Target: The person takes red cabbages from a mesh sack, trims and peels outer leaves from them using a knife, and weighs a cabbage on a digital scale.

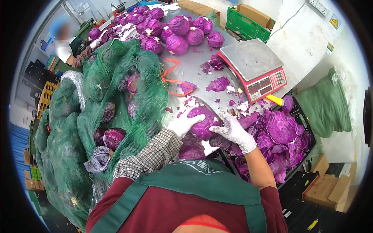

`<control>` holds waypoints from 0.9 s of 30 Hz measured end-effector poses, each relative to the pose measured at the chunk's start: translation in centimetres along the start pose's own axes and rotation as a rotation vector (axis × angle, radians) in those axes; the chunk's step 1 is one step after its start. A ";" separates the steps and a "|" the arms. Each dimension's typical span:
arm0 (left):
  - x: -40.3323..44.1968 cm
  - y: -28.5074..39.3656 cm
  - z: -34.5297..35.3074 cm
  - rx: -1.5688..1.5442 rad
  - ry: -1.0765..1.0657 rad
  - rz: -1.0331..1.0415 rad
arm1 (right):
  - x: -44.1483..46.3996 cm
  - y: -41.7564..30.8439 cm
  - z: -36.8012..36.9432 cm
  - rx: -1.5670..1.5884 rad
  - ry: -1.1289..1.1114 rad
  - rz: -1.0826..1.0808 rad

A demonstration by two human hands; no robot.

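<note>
A red cabbage (203, 125) sits on the metal table close in front of me, between my two white-gloved hands. My left hand (184, 123) grips its left side, thumb stretched across the top. At its right side is my right hand (234, 133), fingers bent against the cabbage and thumb apart; its far fingertips are partly hidden. Torn purple leaves and pale scraps (243, 107) lie around the cabbage. Just right of my right hand, a black crate (304, 122) is heaped with loose purple leaves (280, 128).
Green mesh sacks (149, 83) of cabbages crowd the left. Several cabbages (176, 44) are piled at the back. A red scale (251, 58) and a yellow-handled tool (274, 99) lie right of centre. Orange string (169, 73) is on the table. A co-worker (64, 44) stands far left.
</note>
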State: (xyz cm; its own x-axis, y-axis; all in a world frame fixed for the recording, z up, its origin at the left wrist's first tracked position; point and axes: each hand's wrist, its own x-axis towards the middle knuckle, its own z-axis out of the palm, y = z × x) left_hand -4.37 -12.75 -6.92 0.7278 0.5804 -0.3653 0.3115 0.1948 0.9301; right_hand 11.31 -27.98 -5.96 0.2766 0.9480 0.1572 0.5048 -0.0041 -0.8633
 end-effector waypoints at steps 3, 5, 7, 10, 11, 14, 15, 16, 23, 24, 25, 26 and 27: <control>0.1 -0.5 0.1 -0.029 0.010 0.035 | -0.6 -1.4 -0.9 0.044 -0.093 0.087; 1.6 -2.7 -0.5 -0.219 -0.012 -0.009 | -2.1 -1.4 -1.2 0.149 -0.108 0.123; 2.8 -4.1 -1.3 -0.589 -0.074 -0.140 | -3.6 -3.1 -1.4 0.278 -0.021 0.069; 0.4 -0.9 -1.3 -0.937 -0.195 -0.240 | -7.3 -3.2 -3.2 0.431 0.099 0.288; 0.4 -0.8 -1.6 -0.969 -0.248 -0.240 | -8.6 -2.6 -4.3 0.292 0.158 0.364; -0.4 -0.5 -2.0 -1.137 -0.384 -0.253 | -10.4 0.3 -6.7 -0.400 0.400 0.242; -1.1 -0.3 -1.6 -1.277 -0.443 -0.259 | -10.3 0.8 -6.1 -0.248 0.474 0.245; -1.6 1.1 -0.8 -1.265 -0.451 -0.245 | -9.8 1.3 -5.6 -0.101 0.547 0.239; -2.2 2.5 1.6 -1.361 -0.501 -0.362 | -2.8 -5.7 0.4 -0.102 0.470 -0.197; -1.7 1.4 1.3 -1.403 -0.520 -0.350 | -2.0 -5.5 1.3 -0.214 0.506 -0.300; -1.7 1.2 1.6 -1.449 -0.540 -0.336 | -1.6 -5.5 2.1 -0.253 0.495 -0.258; -1.7 1.1 1.8 -1.498 -0.559 -0.320 | -1.4 -6.2 2.1 -0.277 0.475 -0.193; -1.8 1.1 2.0 -1.363 -0.339 -0.304 | -1.2 -5.5 2.4 -0.229 0.510 -0.200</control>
State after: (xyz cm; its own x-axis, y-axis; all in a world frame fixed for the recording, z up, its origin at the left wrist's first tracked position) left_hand -4.09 -15.15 -5.35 0.9087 0.2046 -0.3639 -0.1977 0.9786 0.0565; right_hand 6.24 -28.32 -2.56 0.4872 0.6652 0.5659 0.7354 0.0370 -0.6767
